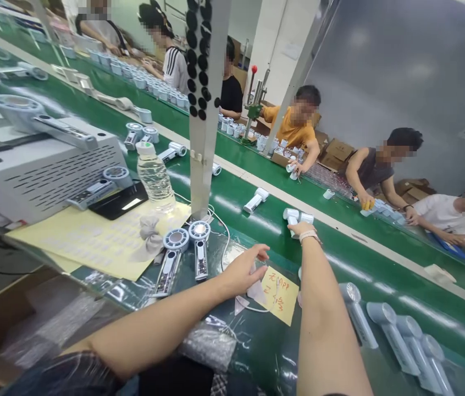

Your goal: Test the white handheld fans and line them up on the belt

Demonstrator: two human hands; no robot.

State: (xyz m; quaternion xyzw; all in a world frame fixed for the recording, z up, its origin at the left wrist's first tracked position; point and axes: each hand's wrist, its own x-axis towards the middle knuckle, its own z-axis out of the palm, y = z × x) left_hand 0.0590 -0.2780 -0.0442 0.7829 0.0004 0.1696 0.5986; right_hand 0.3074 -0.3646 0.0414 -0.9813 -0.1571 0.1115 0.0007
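Note:
My right hand (302, 229) reaches onto the green belt, its fingers round a pale blue handheld device (291, 215); a second device head (306, 218) sits right beside it. Above the near bench edge, my left hand (248, 269) hangs with its fingers apart and nothing in them. Under it lie a white cable and a yellow note (282, 297) with red writing. Two devices with round heads, one (170, 258) and another (200, 250), lie on the bench left of my left hand.
A clear bottle (156, 179) stands on yellow paper (104, 242) beside a grey metal box (51, 170). A metal post (203, 137) rises at the bench edge. Several devices (393, 335) lie at the lower right. People work across the belt (232, 190).

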